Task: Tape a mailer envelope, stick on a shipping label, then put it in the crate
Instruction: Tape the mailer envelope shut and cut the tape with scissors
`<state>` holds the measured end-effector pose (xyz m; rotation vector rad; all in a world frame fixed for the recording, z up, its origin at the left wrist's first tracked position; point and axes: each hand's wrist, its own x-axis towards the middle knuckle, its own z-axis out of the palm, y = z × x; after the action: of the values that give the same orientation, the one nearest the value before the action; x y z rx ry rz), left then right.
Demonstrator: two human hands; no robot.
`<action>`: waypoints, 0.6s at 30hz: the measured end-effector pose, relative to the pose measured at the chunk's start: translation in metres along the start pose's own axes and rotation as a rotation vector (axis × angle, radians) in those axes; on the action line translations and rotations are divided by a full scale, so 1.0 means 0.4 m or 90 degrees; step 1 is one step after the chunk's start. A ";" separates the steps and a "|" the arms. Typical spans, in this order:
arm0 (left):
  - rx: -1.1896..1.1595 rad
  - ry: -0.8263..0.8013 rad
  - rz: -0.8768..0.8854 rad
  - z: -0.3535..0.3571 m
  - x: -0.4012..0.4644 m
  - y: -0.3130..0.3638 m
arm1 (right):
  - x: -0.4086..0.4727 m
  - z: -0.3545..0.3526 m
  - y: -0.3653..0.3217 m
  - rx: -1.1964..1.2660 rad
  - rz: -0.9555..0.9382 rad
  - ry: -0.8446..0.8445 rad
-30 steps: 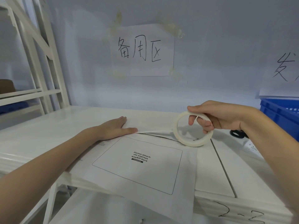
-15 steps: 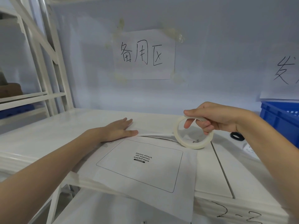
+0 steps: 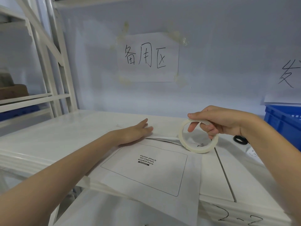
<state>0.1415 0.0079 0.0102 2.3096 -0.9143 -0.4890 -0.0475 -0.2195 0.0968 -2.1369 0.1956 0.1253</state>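
Two hands: left hand [image 3: 136, 132] flat on mailer [image 3: 146, 173]; right hand [image 3: 218, 121] grips tape roll [image 3: 197, 136].

White shelf [image 3: 61, 137], glossy, with a seam down the right part and "2-2" handwritten on the front edge. On top, in the middle, a white mailer envelope [image 3: 192, 180], lying flat, near end hanging over the front edge, printed box facing up. At the far right, a small black ring [image 3: 239, 139] beside a blue crate [image 3: 283, 121]. Near the ring, a printed paper [image 3: 254, 153], partly hidden.
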 end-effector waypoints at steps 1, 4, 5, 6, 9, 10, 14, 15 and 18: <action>0.005 -0.002 0.000 0.005 0.001 0.002 | -0.001 0.000 -0.001 -0.001 0.000 -0.005; 0.033 0.014 0.000 0.018 0.008 0.002 | -0.004 -0.001 -0.004 -0.004 -0.002 -0.018; 0.046 0.022 0.001 0.021 0.011 0.001 | -0.005 -0.001 -0.005 -0.005 -0.003 -0.020; 0.061 0.029 0.002 0.024 0.010 0.002 | -0.006 -0.002 -0.005 -0.006 -0.004 -0.022; 0.098 0.044 0.005 0.028 0.005 0.005 | -0.006 -0.004 -0.002 -0.002 -0.003 -0.019; 0.108 0.047 0.006 0.029 0.002 0.008 | -0.004 -0.005 -0.001 -0.001 -0.003 -0.018; 0.138 0.060 0.015 0.031 0.000 0.011 | 0.001 -0.009 0.002 -0.004 -0.004 -0.016; 0.141 0.061 0.014 0.031 0.000 0.010 | 0.003 -0.010 0.004 -0.003 -0.004 -0.016; 0.160 0.062 0.014 0.033 0.001 0.008 | 0.007 -0.015 0.009 0.000 -0.004 -0.014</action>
<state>0.1335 0.0005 0.0023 2.5203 -1.0016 -0.2601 -0.0454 -0.2265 0.0966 -2.1346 0.1762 0.1455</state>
